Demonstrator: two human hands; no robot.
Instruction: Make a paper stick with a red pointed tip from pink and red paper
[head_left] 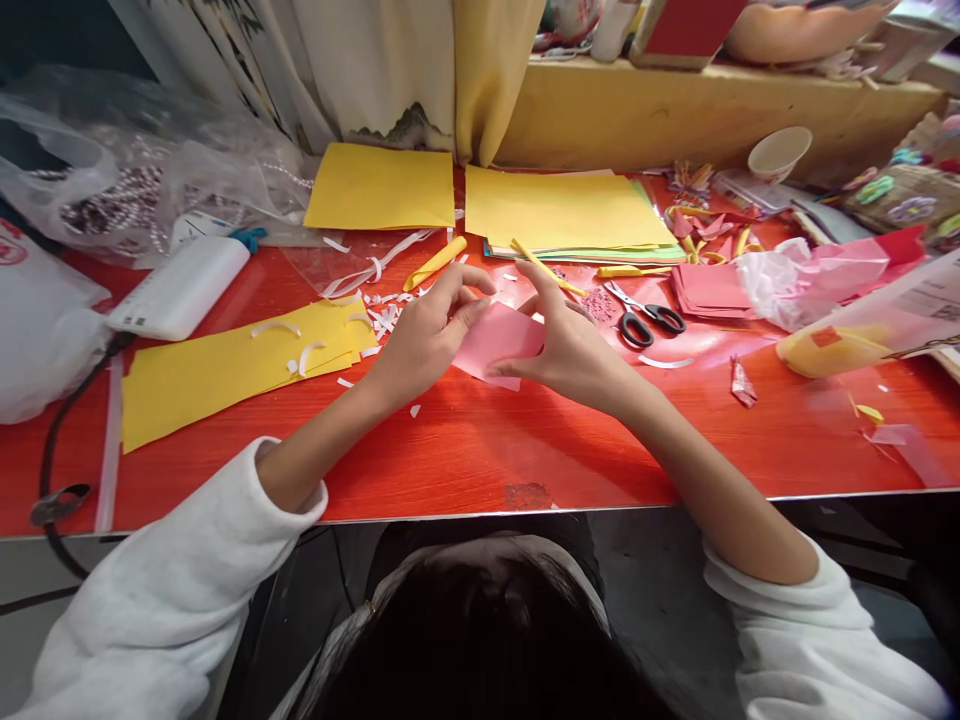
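Note:
A small pink sheet of paper [499,340] is held between my two hands above the red table. My left hand [435,330] pinches its upper left edge between thumb and fingers. On the other side, my right hand [559,335] grips the sheet, thumb along the lower edge and fingers at the far side. Part of the paper is hidden behind the fingers. Just beyond the hands lie a rolled yellow paper [435,264] and, to the right, scissors with black handles [651,322]. White paper scraps [386,315] are scattered by my left hand.
Yellow sheets [382,187] and a paper stack [559,208] lie at the back. Yellow strips [240,365] and a white power bank [184,288] sit left. On the right are red paper squares [711,292], crumpled plastic [806,280] and a white cup [780,155]. The table's front edge [480,516] is near me.

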